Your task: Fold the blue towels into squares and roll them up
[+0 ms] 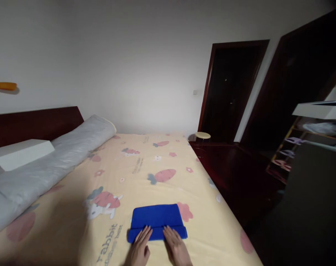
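A folded blue cloth point(156, 217) lies on the yellow bed sheet point(145, 173) near the bed's front edge. My left hand point(140, 247) rests flat on the cloth's near folded edge, fingers stretched out. Beside it, my right hand point(175, 246) also lies flat on that near edge, fingers apart. Neither hand grips anything; both press down on the fold.
A long grey bolster point(54, 159) lies along the dark wooden headboard point(31, 123) at left, with a white box point(19, 153) on it. A dark doorway point(231, 92), a small round stool point(202, 136) and shelves point(303, 147) stand to the right of the bed.
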### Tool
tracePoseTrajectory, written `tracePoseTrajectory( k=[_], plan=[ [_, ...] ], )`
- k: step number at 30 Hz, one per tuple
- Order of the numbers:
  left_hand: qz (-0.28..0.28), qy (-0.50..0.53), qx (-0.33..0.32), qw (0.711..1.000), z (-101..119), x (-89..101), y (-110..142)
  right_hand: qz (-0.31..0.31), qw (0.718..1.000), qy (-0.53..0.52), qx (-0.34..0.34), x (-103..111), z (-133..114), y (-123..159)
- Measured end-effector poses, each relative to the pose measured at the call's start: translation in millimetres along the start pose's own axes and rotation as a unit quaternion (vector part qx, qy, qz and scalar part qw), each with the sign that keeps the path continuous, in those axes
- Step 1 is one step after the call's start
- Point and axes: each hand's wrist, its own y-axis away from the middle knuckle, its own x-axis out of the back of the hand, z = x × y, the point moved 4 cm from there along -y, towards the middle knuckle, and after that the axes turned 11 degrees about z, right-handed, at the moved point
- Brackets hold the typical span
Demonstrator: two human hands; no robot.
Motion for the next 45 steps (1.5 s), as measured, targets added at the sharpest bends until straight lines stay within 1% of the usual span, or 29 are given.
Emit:
tracePoseTrajectory(
  k=[2,4,7,9,11,14,16,20,23,25,27,30,34,36,38,40,42,44,45],
  plan=[
    [0.012,-0.008,0.029,0.999,-17.1,8.6,4.3,0.014,0.999,0.019,-0.047,10.4,22.4,8.8],
    [0.023,-0.018,0.056,0.998,-28.4,14.3,6.8,0.016,0.996,0.021,-0.086,17.8,38.5,13.3],
    [0.011,-0.046,0.111,0.993,-34.5,18.0,4.1,0.005,0.994,0.012,-0.107,22.9,48.0,9.5],
    [-0.009,-0.067,0.150,0.986,-34.2,20.2,-0.8,0.003,0.993,0.016,-0.116,24.5,48.7,2.4],
    [-0.018,-0.085,0.174,0.981,-32.1,23.6,-5.8,0.010,0.992,0.022,-0.125,26.5,47.0,-5.1],
    [-0.016,-0.102,0.195,0.975,-29.1,28.9,-8.4,0.026,0.990,0.023,-0.137,33.1,41.0,-13.0],
    [-0.007,-0.107,0.210,0.972,-27.2,33.1,-6.2,0.026,0.988,0.024,-0.151,40.4,35.5,-15.5],
    [0.016,-0.104,0.236,0.966,-19.8,47.1,-0.1,-0.011,0.983,0.030,-0.180,57.5,23.7,-19.7],
    [0.002,-0.103,0.271,0.957,-14.5,56.8,3.0,-0.043,0.979,0.024,-0.200,64.4,17.4,-23.3],
    [-0.022,-0.110,0.298,0.948,-12.7,59.2,4.5,-0.053,0.975,0.022,-0.213,64.3,15.7,-23.6],
    [-0.035,-0.124,0.317,0.940,-11.9,59.8,4.9,-0.047,0.971,0.028,-0.231,61.6,16.5,-21.2],
    [-0.020,-0.139,0.341,0.929,-12.8,61.7,2.4,-0.027,0.967,0.035,-0.251,56.2,20.3,-14.0],
    [-0.006,-0.147,0.375,0.915,-16.9,63.1,-2.1,0.010,0.972,0.046,-0.229,51.1,26.3,-5.1],
    [-0.002,-0.155,0.378,0.913,-17.0,58.4,-2.6,0.040,0.976,0.063,-0.205,46.3,25.9,-3.0],
    [0.008,-0.150,0.356,0.922,-11.9,47.2,-3.2,0.064,0.981,0.072,-0.167,35.5,19.1,-3.4],
    [0.011,-0.118,0.294,0.948,0.9,29.6,-5.3,0.064,0.990,0.064,-0.111,17.8,5.1,-6.0],
    [0.004,-0.068,0.215,0.974,18.8,10.9,-8.0,0.045,0.997,0.045,-0.054,-1.1,-11.7,-9.3],
    [0.001,-0.037,0.163,0.986,33.1,-1.5,-9.3,0.029,0.999,0.033,-0.024,-13.0,-24.0,-12.1],
    [-0.001,-0.031,0.147,0.989,37.2,-4.2,-9.4,0.022,0.999,0.031,-0.019,-15.1,-27.0,-13.1]
  ],
)
